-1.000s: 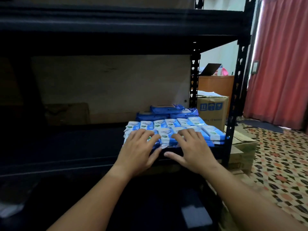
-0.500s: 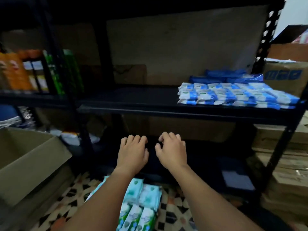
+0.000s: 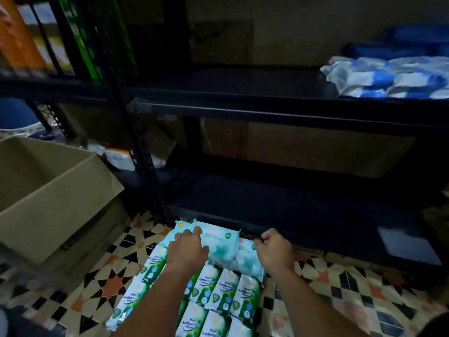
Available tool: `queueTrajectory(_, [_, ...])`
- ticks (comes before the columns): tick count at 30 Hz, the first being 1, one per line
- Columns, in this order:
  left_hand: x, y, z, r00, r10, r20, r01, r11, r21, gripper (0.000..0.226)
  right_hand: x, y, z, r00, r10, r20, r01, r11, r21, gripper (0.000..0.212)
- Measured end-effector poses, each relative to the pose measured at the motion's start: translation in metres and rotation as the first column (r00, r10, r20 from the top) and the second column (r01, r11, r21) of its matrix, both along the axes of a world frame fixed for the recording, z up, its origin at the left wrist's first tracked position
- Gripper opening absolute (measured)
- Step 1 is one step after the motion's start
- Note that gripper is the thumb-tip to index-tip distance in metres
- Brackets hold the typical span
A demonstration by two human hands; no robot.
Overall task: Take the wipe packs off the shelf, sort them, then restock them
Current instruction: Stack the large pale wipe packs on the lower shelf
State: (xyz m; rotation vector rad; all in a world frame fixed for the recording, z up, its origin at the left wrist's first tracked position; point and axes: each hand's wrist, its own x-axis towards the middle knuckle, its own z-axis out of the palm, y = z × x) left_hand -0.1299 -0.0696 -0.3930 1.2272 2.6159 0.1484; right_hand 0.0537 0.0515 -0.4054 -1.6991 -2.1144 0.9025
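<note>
Resting left hand (image 3: 188,249) flat on floor wipe packs (image 3: 218,246), right hand (image 3: 274,249) loosely curled, gripping nothing, beside shelf edge (image 3: 315,239).

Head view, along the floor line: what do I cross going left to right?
Cardboard box → left hand on the teal packs → right hand → bare tiles.
</note>
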Motion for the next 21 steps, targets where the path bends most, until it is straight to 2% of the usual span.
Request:
queueTrajectory(4, [-0.025, 0.02, -0.037, 0.975, 0.12, 0.187, -0.127, 0.992, 0.025, 0.061, -0.007, 0.012, -0.045, 0.997, -0.069, 0.027, 0.073, 0.983, -0.166, 0.029])
queueTrajectory(7, [-0.038, 0.037, -0.063, 0.939, 0.209, 0.274, -0.231, 0.972, 0.051, 0.063, -0.015, 0.02, -0.077, 0.989, -0.147, 0.015, 0.145, 0.952, -0.27, 0.034])
queueTrajectory(10, [-0.045, 0.048, -0.079, 0.918, 0.262, 0.297, -0.298, 0.951, 0.081, 0.073, -0.024, 0.024, -0.103, 0.973, -0.228, -0.043, 0.197, 0.91, -0.365, 0.046])
queueTrajectory(13, [-0.047, 0.053, -0.091, 0.919, 0.299, 0.258, -0.331, 0.94, 0.088, 0.086, -0.033, 0.023, -0.117, 0.946, -0.303, -0.118, 0.217, 0.858, -0.465, 0.061])
queueTrajectory(16, [-0.041, 0.054, -0.101, 0.912, 0.286, 0.294, -0.334, 0.934, 0.127, 0.098, -0.036, 0.023, -0.125, 0.927, -0.347, -0.141, 0.24, 0.838, -0.49, 0.06])
queueTrajectory(19, [-0.03, 0.057, -0.107, 0.887, 0.238, 0.395, -0.33, 0.926, 0.183, 0.102, -0.035, 0.025, -0.124, 0.889, -0.419, -0.184, 0.269, 0.803, -0.532, 0.054])
queueTrajectory(21, [-0.021, 0.06, -0.108, 0.862, 0.207, 0.463, -0.331, 0.922, 0.203, 0.106, -0.035, 0.024, -0.124, 0.858, -0.458, -0.234, 0.259, 0.778, -0.573, 0.057])
